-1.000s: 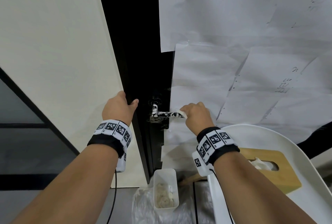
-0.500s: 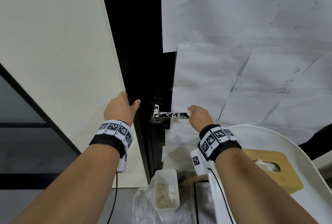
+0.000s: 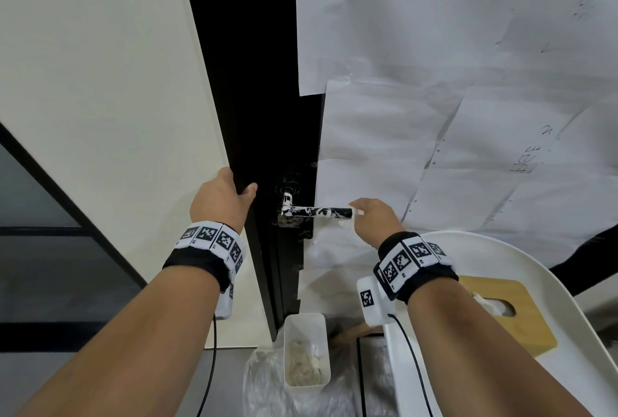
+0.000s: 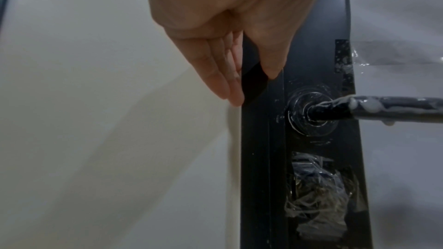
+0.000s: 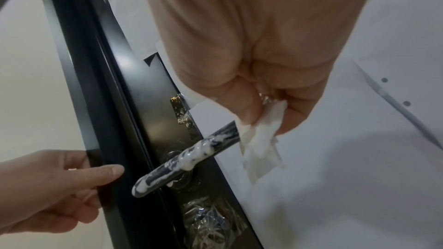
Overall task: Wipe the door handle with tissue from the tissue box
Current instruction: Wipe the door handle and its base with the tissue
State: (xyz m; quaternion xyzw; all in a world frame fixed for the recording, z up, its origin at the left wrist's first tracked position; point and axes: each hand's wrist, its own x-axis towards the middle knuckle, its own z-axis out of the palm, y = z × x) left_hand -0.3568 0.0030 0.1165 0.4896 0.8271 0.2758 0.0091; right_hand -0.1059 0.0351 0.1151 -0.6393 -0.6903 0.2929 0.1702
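Note:
The black door handle [image 3: 316,211] sticks out level from the dark door, smeared with white paste [image 5: 191,155]. My right hand [image 3: 363,216] grips a crumpled white tissue [image 5: 261,139] wrapped around the handle's free right end. My left hand [image 3: 234,195] holds the door edge [image 4: 261,139] just left of the handle, thumb on the front and fingers behind. The handle's base rosette [image 4: 311,115] shows in the left wrist view. A wooden tissue box [image 3: 501,309] with a tissue poking out sits at the lower right.
White paper sheets [image 3: 434,115] are taped over the door. The tissue box rests on a white curved seat [image 3: 551,269]. On the floor below stands a white bin [image 3: 306,349] holding used tissues, on clear plastic. A cream wall [image 3: 100,82] lies left.
My right hand slid the tissue rightward along the handle to its free end, uncovering more of the smeared bar. The left hand stayed on the door edge.

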